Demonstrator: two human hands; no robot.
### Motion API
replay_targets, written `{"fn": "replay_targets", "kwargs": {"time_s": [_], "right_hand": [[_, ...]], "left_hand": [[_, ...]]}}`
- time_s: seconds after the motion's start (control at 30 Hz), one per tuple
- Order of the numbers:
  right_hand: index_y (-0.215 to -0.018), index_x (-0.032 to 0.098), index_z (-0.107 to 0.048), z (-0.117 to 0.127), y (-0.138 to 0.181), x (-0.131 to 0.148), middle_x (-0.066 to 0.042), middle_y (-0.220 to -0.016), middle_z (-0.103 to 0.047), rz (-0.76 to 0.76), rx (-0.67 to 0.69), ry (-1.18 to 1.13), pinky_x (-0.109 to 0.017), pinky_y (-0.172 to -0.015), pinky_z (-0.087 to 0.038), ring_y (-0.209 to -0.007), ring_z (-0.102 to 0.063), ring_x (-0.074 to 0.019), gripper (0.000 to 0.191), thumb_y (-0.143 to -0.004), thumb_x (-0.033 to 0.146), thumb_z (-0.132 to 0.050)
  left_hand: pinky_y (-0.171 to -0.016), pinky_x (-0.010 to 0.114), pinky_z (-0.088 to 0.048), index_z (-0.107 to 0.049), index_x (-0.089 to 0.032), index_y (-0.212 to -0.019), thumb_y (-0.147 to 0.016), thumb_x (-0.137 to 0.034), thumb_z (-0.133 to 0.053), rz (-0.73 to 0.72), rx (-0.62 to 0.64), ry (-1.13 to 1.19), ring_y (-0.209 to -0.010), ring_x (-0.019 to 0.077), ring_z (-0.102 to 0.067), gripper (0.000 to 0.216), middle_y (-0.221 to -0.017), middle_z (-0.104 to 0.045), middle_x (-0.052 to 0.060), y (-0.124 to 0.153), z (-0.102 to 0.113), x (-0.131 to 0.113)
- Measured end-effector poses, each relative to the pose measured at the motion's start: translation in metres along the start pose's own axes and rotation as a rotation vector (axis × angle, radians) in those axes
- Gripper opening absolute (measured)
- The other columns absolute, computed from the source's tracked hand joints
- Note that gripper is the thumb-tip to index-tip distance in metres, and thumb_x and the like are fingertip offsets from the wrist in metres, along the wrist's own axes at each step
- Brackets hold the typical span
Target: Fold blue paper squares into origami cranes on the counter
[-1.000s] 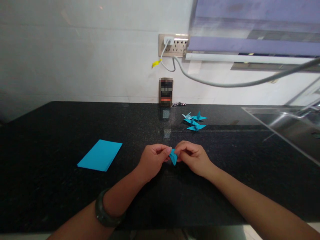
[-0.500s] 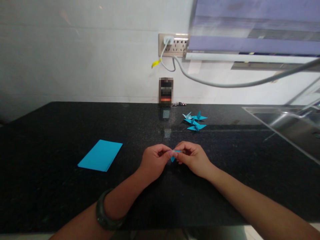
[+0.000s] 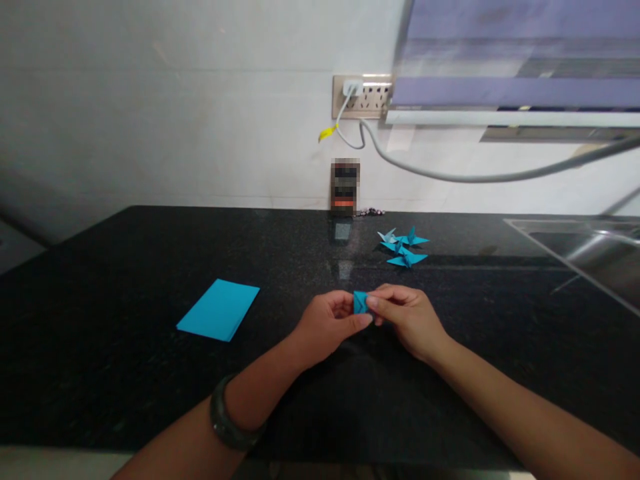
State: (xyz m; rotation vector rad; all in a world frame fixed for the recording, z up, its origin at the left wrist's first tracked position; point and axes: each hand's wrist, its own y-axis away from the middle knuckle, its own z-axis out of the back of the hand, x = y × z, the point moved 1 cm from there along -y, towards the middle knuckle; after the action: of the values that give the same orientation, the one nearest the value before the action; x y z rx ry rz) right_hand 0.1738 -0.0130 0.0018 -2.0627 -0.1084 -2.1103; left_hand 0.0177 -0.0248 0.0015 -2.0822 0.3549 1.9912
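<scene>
Both of my hands meet over the middle of the black countertop (image 3: 125, 373), pinching a small folded piece of blue paper (image 3: 359, 302) between them. My left hand (image 3: 327, 327), with a dark band on its wrist, grips the paper's left side with thumb and fingers. From the right, my right hand (image 3: 407, 320) pinches the paper's other side with curled fingers. The paper is held just above the counter, and most of it is hidden by my fingertips.
A stack of flat blue paper sheets (image 3: 219, 319) lies to the left. Several finished blue folded paper figures (image 3: 404, 247) sit further back. A small dark device (image 3: 345, 187) leans on the wall under a socket strip (image 3: 363, 97) with cables. A steel sink (image 3: 580, 250) is at right.
The folded paper has been turned between my fingers and now shows a broader face upward. The view shifted slightly, so everything sits a little further right.
</scene>
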Motion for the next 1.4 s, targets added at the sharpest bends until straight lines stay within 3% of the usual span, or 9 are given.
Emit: {"fn": "replay_targets", "kwargs": {"time_s": [0.17,0.27,0.33,0.5,0.7,0.93,1.03,1.2,1.4], "right_hand": [[-0.081,0.016,-0.062,0.001,-0.001,-0.004,0.001,-0.058,-0.058,0.017,-0.085,0.043,-0.024,-0.049,-0.042,-0.05,-0.051,-0.0103,0.026,-0.068,0.039,-0.065],[-0.094,0.019,-0.06,0.0,0.0,-0.004,-0.001,-0.075,-0.06,0.114,-0.095,0.13,-0.024,-0.052,-0.044,-0.061,-0.054,-0.0117,0.039,-0.06,0.033,-0.072],[-0.09,0.019,-0.061,-0.001,0.0,-0.004,0.0,-0.069,-0.059,0.112,-0.079,0.171,-0.024,-0.052,-0.043,-0.059,-0.054,-0.0114,0.031,-0.062,0.031,-0.069],[-0.091,0.017,-0.056,-0.004,-0.001,-0.003,0.002,-0.061,-0.061,-0.068,0.08,-0.017,-0.024,-0.053,-0.046,-0.054,-0.059,-0.0108,0.029,-0.067,0.031,-0.064],[-0.083,0.017,-0.049,-0.01,0.002,-0.006,0.003,-0.058,-0.062,-0.152,0.219,-0.107,-0.02,-0.05,-0.043,-0.053,-0.061,-0.0111,0.024,-0.067,0.028,-0.064],[-0.071,0.017,-0.059,-0.009,0.006,-0.006,0.001,-0.062,-0.054,0.135,0.001,0.259,-0.022,-0.052,-0.039,-0.056,-0.048,-0.0094,0.013,-0.075,0.029,-0.058],[-0.064,0.016,-0.059,-0.008,0.006,-0.005,0.002,-0.054,-0.049,0.1,-0.086,0.28,-0.022,-0.046,-0.035,-0.048,-0.043,-0.0083,0.018,-0.073,0.031,-0.059],[-0.073,0.016,-0.066,-0.01,0.004,-0.004,0.0,-0.058,-0.058,-0.011,-0.039,0.181,-0.022,-0.044,-0.039,-0.046,-0.048,-0.0091,0.02,-0.072,0.035,-0.06],[-0.056,0.016,-0.064,-0.007,0.004,0.001,0.0,-0.056,-0.053,0.162,0.032,0.323,-0.022,-0.05,-0.039,-0.053,-0.05,-0.0094,0.022,-0.073,0.029,-0.057]], "left_hand": [[-0.057,0.024,-0.045,-0.062,-0.013,-0.072,-0.066,-0.023,-0.064,0.13,-0.092,-0.006,-0.057,0.011,-0.057,0.012,-0.066,-0.064,0.002,-0.001,0.001,0.001],[-0.051,0.022,-0.042,-0.063,-0.014,-0.07,-0.065,-0.022,-0.063,0.107,-0.133,-0.11,-0.053,0.0101,-0.053,0.009,-0.06,-0.061,0.001,-0.002,0.003,-0.002],[-0.048,0.021,-0.038,-0.063,-0.015,-0.07,-0.065,-0.024,-0.063,0.076,-0.165,-0.125,-0.05,0.0095,-0.05,0.01,-0.055,-0.057,-0.001,-0.002,0.004,-0.005],[-0.049,0.02,-0.037,-0.058,-0.014,-0.068,-0.067,-0.03,-0.063,0.077,-0.27,0.084,-0.047,0.0075,-0.046,0.017,-0.051,-0.052,-0.004,-0.005,0.009,-0.004],[-0.054,0.023,-0.04,-0.058,-0.014,-0.07,-0.071,-0.035,-0.06,0.118,-0.155,0.212,-0.053,0.0088,-0.051,0.021,-0.058,-0.055,-0.002,-0.005,0.009,0.002],[-0.051,0.02,-0.039,-0.06,-0.013,-0.067,-0.07,-0.033,-0.061,0.089,-0.187,0.025,-0.05,0.0075,-0.048,0.021,-0.054,-0.053,-0.002,-0.004,0.007,-0.002],[-0.043,0.019,-0.036,-0.06,-0.014,-0.074,-0.068,-0.033,-0.064,0.083,-0.129,-0.05,-0.046,0.0063,-0.046,0.021,-0.058,-0.054,-0.003,-0.003,0.005,-0.001],[-0.044,0.018,-0.039,-0.056,-0.015,-0.089,-0.065,-0.028,-0.066,0.125,-0.113,0.005,-0.053,0.0087,-0.056,0.029,-0.073,-0.061,0.0,-0.002,0.001,0.002],[-0.059,0.022,-0.045,-0.056,-0.014,-0.081,-0.061,-0.018,-0.067,0.106,-0.217,0.082,-0.063,0.0108,-0.059,0.023,-0.069,-0.063,0.0,-0.004,0.001,0.0]]}}
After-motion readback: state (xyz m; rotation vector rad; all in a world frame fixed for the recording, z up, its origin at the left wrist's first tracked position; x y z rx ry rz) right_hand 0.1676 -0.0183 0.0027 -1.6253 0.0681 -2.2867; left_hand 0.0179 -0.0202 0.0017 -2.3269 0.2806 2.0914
